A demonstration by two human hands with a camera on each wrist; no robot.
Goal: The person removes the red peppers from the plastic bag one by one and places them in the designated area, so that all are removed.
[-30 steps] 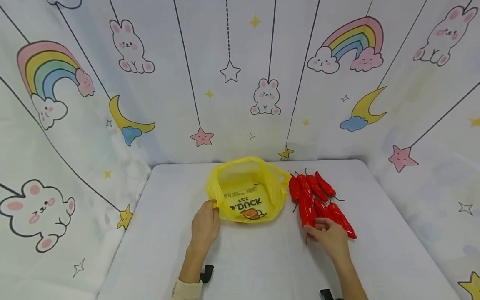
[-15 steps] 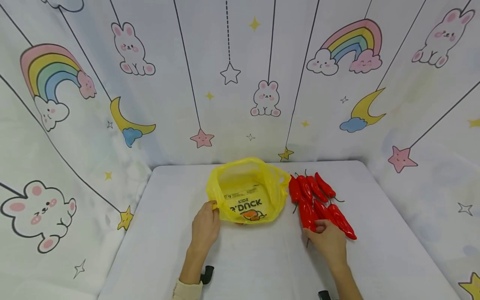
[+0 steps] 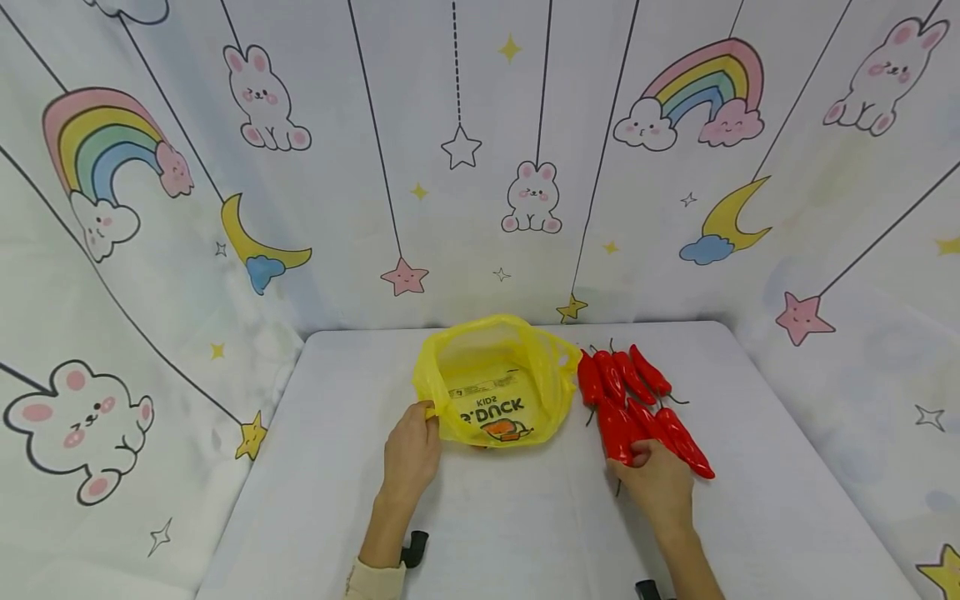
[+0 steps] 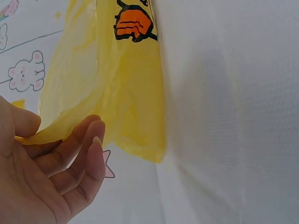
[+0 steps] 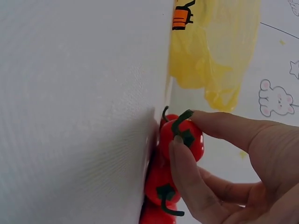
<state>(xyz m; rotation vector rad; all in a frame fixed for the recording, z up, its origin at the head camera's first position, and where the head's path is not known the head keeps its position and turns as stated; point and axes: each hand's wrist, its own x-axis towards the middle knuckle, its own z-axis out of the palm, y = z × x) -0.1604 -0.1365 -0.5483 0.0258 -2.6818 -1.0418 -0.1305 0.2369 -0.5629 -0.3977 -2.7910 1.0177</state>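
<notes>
A yellow plastic bag (image 3: 558, 387) with a duck print stands with its mouth open in the middle of the table. My left hand (image 3: 411, 450) pinches the bag's near left edge between thumb and fingers; the left wrist view shows the film (image 4: 131, 88) stretching from that grip. To the bag's right lie several red chili peppers (image 3: 684, 437), glossy, with dark green stems. My right hand (image 3: 662, 483) pinches the nearest red chili pepper (image 3: 615, 429) at its stem end. In the right wrist view this pepper (image 5: 198, 144) sits between thumb and finger, against other peppers.
The white table (image 3: 322, 392) ends at a back wall hung with cloth (image 3: 337, 208) printed with rabbits, stars and rainbows. Cloth also rises on both sides. Black wrist mounts (image 3: 415, 548) show at both forearms.
My right hand has shifted slightly left and towards me, drawing the held chili pepper's stem end with it. My left hand keeps its grip on the bag. The head view has tilted slightly.
</notes>
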